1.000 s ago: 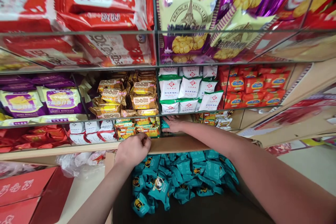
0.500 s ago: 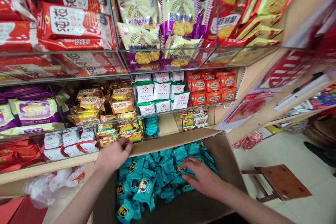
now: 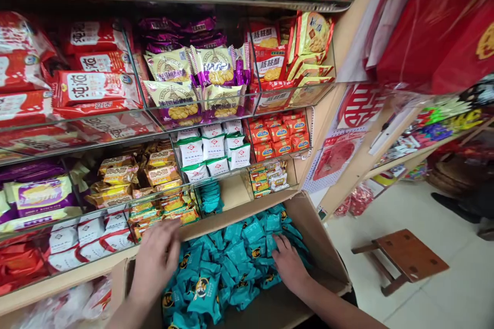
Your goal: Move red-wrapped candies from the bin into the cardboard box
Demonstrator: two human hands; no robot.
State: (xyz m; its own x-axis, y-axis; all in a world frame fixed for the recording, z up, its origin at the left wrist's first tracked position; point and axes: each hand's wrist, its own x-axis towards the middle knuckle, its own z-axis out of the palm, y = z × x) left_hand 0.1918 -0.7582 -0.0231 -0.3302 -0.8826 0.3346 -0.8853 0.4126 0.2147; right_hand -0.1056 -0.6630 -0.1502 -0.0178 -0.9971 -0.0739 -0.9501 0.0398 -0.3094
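Note:
A cardboard box (image 3: 326, 249) stands against the shelf, holding many small teal snack packets (image 3: 235, 254) with black and yellow round emblems. Over the packets at the right of the box lies my right hand (image 3: 290, 263), its bent fingers slightly apart and touching them; no packet shows lifted in it. My left hand (image 3: 157, 258) hovers at the box's left side, near the far flap. Its fingers are curled but smeared by motion, so I cannot make out whether they hold anything. More teal packets (image 3: 211, 197) are stacked in a shelf compartment just behind the box.
Glass-divided shelves carry purple and cream biscuit packs (image 3: 173, 100), red packs (image 3: 96, 87), white packets (image 3: 213, 148) and small red packets (image 3: 278, 136). A wooden stool (image 3: 411, 254) stands on the tiled floor at right. Red bags (image 3: 432, 31) hang upper right.
The view has shifted, showing more of the upper shelf. My left hand has come away from the box's far flap toward me. My right hand's fingers now bend down onto the packets.

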